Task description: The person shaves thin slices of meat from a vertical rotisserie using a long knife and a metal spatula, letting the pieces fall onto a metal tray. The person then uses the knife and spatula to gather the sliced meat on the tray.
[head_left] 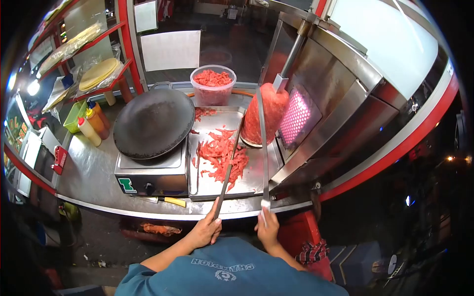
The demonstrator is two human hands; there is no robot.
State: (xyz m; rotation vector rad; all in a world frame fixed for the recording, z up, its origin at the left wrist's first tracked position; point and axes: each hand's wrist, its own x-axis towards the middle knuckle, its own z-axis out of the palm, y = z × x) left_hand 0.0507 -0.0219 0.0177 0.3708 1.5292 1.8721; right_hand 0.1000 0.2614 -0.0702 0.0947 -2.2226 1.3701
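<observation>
My left hand (206,230) is closed around the lower end of a long, thin dark metal rod (228,172) that slants up across the tray. My right hand (268,228) grips a long narrow-bladed knife (265,163) by its pale handle, its blade reaching up in front of the meat cone (271,104). That cone of reddish meat stands on a vertical spit (297,44), beside a glowing pink burner panel (298,116). Shaved meat strips (222,155) lie heaped on the metal tray (254,180) below the cone, and the rod overlaps them in this view.
Left of the tray, a black domed pan (153,121) covers a stove (153,180). Behind it stands a tub (213,91) of meat pieces. A yellow-handled knife (174,202) lies at the counter's front edge. Sauce bottles (90,132) and shelved flatbreads (99,74) are at left.
</observation>
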